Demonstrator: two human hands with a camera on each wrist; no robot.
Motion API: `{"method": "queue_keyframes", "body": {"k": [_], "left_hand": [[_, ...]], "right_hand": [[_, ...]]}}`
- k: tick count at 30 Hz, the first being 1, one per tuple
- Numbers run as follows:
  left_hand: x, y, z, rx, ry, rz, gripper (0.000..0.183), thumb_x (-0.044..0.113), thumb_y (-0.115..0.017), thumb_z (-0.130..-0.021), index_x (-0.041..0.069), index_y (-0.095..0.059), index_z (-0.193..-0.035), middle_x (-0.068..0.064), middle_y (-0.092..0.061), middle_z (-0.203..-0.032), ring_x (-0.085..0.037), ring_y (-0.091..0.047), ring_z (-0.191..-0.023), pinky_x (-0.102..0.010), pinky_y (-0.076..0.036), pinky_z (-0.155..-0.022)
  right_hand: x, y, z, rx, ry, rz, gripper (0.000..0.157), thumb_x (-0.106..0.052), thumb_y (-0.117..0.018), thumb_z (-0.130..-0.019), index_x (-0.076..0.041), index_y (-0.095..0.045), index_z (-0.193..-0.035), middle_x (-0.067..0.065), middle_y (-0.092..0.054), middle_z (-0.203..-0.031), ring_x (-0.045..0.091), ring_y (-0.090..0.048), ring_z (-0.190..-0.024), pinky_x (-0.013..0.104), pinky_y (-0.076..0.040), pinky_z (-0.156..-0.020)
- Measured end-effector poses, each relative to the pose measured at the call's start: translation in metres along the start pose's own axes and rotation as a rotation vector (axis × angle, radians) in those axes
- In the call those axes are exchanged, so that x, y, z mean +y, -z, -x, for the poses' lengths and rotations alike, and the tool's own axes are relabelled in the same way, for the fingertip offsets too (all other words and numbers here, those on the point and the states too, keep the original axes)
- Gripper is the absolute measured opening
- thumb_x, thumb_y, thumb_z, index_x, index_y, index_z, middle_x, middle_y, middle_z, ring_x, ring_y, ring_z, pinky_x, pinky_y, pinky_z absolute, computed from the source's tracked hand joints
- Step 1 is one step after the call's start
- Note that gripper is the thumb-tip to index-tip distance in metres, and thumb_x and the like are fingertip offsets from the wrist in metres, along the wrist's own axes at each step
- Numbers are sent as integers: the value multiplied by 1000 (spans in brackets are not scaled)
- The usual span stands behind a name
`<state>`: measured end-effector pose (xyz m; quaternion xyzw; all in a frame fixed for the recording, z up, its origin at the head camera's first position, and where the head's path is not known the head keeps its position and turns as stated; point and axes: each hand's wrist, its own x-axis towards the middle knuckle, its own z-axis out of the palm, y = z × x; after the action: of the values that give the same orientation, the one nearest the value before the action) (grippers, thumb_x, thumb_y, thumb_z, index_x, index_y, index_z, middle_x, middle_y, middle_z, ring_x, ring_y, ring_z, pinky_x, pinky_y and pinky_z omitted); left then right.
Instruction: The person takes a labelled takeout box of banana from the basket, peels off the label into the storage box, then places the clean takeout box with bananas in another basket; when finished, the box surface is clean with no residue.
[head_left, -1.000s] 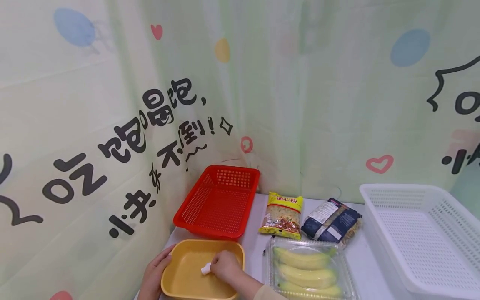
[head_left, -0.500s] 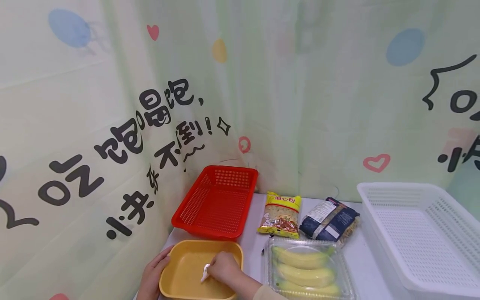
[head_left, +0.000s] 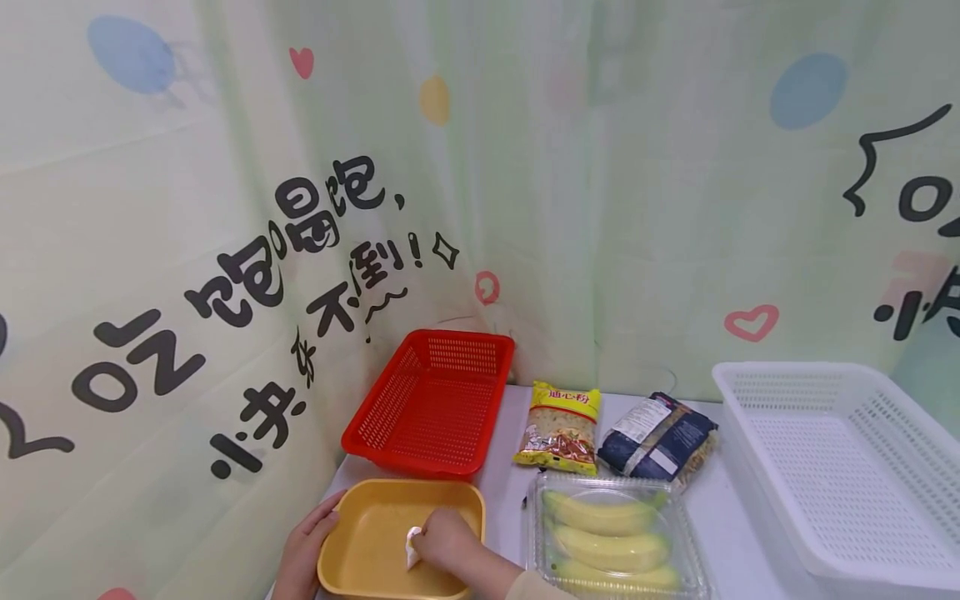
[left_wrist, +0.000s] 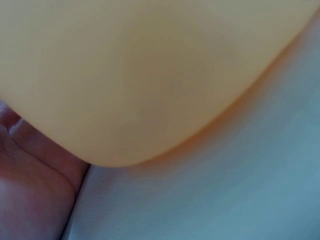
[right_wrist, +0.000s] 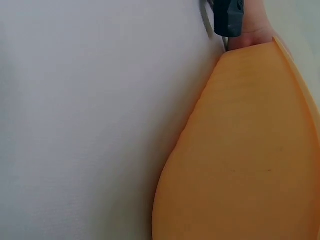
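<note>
A yellow plastic basin (head_left: 375,533) stands at the lower middle of the head view. My left hand (head_left: 303,546) holds it at the left side, fingers along the outer wall by the rim; the left wrist view has the palm (left_wrist: 35,185) against its wall. Inside the basin, my right hand (head_left: 447,540) pinches a small white wad (head_left: 412,547), which looks like a tissue or cloth, low over the basin's floor. The right wrist view shows the outer wall of the basin (right_wrist: 240,165) and my left hand (right_wrist: 252,32) at its far end; my right hand is out of that view.
Behind the basin sits a red perforated basket (head_left: 427,425). To the right lie a clear box of bananas (head_left: 611,533), a yellow-topped pasta bag (head_left: 558,429) and a dark blue bag (head_left: 660,437). A white perforated basket (head_left: 840,475) stands far right. A printed curtain (head_left: 600,208) hangs behind.
My right hand has shifted a little within the basin, and the white wad has turned from lying sideways to hanging down. The left hand stays on the basin's side.
</note>
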<state>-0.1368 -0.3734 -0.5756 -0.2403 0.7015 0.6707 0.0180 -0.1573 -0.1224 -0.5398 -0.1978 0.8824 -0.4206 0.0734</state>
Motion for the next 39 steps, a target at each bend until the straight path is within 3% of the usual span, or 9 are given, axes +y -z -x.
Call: {"method": "queue_keyframes", "body": {"k": [3,10,20,25,28,33,36,39], "left_hand": [[0,0,0,1,1,-1,53,29,-50,-103,9,-41,-151,-16,-39,-156,-27,-54,-129,-42,-53,-100],[-1,1,-1,-4,4,8,52,30,-50,-103,9,-42,-150,-16,-41,-155,-20,-59,-121,-41,-55,-99],[-2,1,1,-9,-8,27,54,32,-53,-102,9,-42,-150,-15,-42,-155,-17,-61,-119,-39,-55,-98],[-3,1,1,-20,-15,39,55,33,-54,-101,9,-43,-150,-14,-43,-154,-16,-61,-119,-38,-55,-99],[-4,2,1,-41,-18,49,58,35,-55,-100,9,-42,-150,-13,-44,-154,-14,-62,-119,-38,-54,-99],[-4,5,4,-53,-27,34,64,41,-58,-98,9,-40,-151,-15,-43,-153,-14,-62,-116,-37,-55,-98],[3,7,6,-28,-41,-56,62,41,-55,-100,10,-39,-152,-18,-39,-155,-17,-58,-119,-36,-55,-99],[17,9,7,13,-65,-221,57,39,-50,-102,10,-41,-151,-21,-49,-142,-21,-55,-113,-35,-56,-93]], "right_hand": [[1,-1,0,-32,39,13,46,-15,-64,-82,-18,-40,-42,-12,-24,-41,7,-25,-42,22,-19,-39],[2,-1,1,-84,77,58,33,-18,-61,-80,-15,-55,-48,-11,-33,-44,5,-29,-44,21,-23,-40],[0,0,3,-109,44,88,35,-20,-60,-81,-18,-51,-47,-10,-32,-44,7,-29,-45,22,-22,-41],[-4,6,3,-86,75,82,36,-19,-59,-82,-19,-45,-49,-9,-32,-47,7,-29,-47,21,-24,-42],[-8,19,4,-63,116,56,34,-19,-59,-85,-19,-47,-53,-10,-35,-50,5,-31,-49,20,-27,-44],[-15,56,12,-44,183,-1,23,-21,-60,-90,-16,-72,-71,-11,-59,-63,1,-46,-58,18,-40,-53],[-14,83,21,-15,211,-18,20,-23,-60,-92,-17,-77,-84,-10,-68,-77,-2,-53,-69,18,-45,-62],[-10,113,32,7,203,-69,19,-23,-60,-94,-18,-77,-90,-7,-69,-85,-1,-54,-75,20,-46,-66]]}}
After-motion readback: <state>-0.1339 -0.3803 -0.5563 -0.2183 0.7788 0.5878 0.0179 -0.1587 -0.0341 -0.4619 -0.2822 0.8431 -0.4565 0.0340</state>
